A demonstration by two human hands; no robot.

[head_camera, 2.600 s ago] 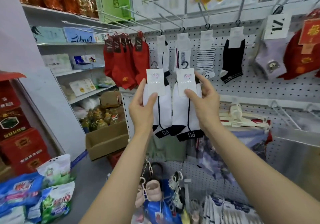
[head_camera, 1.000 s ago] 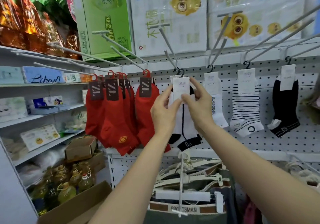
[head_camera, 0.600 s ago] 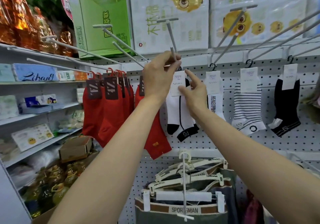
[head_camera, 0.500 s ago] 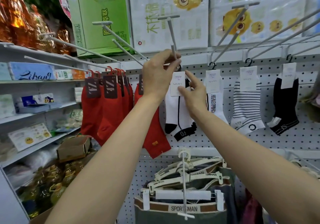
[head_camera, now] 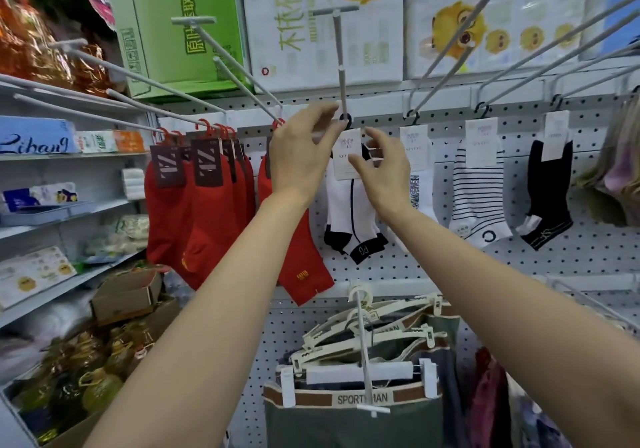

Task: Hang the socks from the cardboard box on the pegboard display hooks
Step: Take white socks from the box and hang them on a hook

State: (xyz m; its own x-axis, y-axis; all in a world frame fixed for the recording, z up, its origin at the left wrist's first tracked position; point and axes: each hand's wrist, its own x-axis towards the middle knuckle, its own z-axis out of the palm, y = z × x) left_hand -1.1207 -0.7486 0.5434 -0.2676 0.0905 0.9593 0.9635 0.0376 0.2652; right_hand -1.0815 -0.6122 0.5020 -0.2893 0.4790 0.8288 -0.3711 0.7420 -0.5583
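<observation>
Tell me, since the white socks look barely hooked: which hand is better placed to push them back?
Probably the left hand: its fingertips are at the socks' black hanger on the hook. The right hand hovers open lower, by the label.

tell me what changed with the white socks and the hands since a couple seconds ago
The white socks went from both hands, held low, up onto the display hook. The right hand has let go; the left hand is still at the hanger top. The red socks stayed put.
</observation>
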